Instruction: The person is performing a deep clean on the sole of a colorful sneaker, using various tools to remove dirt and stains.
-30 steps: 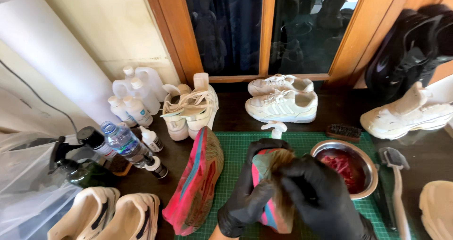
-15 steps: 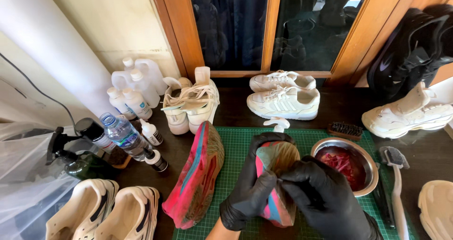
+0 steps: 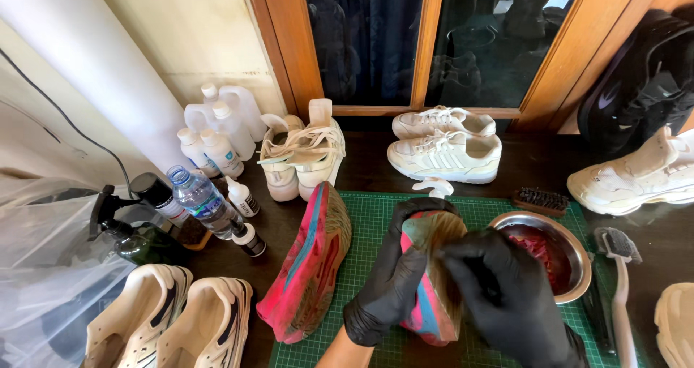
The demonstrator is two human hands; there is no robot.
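Head view, looking down: a pink-and-blue shoe point(image 3: 432, 296) is held over the green cutting mat point(image 3: 376, 223), sole turned upward and toward the camera, its long axis running near to far, one end pointing away toward the window and the other toward the person. Left hand point(image 3: 394, 281), in a black glove, wraps the shoe's left side, fingers point(image 3: 416, 212) curled over its far end and pressed against it. Right hand point(image 3: 506, 296), also gloved, lies across the sole, fingers point(image 3: 463, 256) bent down onto it; whether it grips anything beneath cannot be told. Just left, the matching shoe point(image 3: 307, 263) lies on its side across the mat's edge, long axis likewise near to far. Just right stands a steel bowl point(image 3: 575, 249) with dark red contents, a long-handled brush point(image 3: 618, 281) beside it. Farther out on the dark surface point(image 3: 369, 169): a pair of white sneakers point(image 3: 444, 144), cream high-tops point(image 3: 300, 155), white plastic bottles point(image 3: 220, 126), a water bottle point(image 3: 202, 202), and cream shoes point(image 3: 170, 324) at lower left.
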